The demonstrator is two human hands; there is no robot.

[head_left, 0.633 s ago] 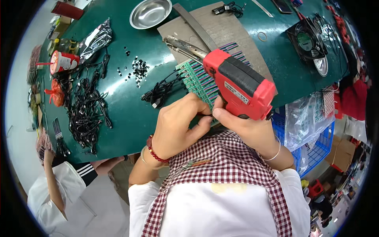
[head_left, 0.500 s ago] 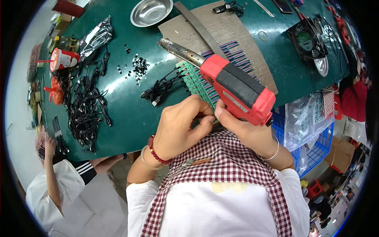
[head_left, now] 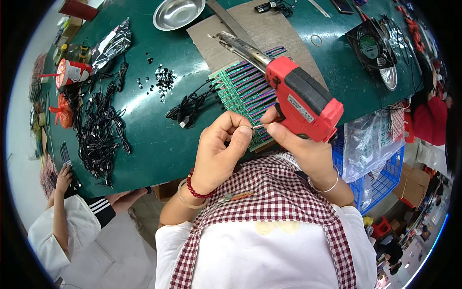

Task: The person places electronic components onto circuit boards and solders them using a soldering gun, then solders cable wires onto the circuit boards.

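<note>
The right hand [head_left: 301,144] grips the red soldering gun [head_left: 303,98] over the green circuit boards [head_left: 243,91]. The left hand [head_left: 219,154] pinches a thin wire [head_left: 257,126] between fingertips, touching the right thumb.

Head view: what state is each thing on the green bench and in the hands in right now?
Red pistol-shaped soldering gun: gripped in the right hand, metal tip pointing away up the bench.
Left hand: fingers pinched on a thin wire end, meeting the right hand's fingertips.
Green circuit boards with coloured wires: lying flat in a row.
Round steel bowl: upright, looks empty.
Black square fan: lying flat.
Black cable bundle: loose, tangled.
</note>
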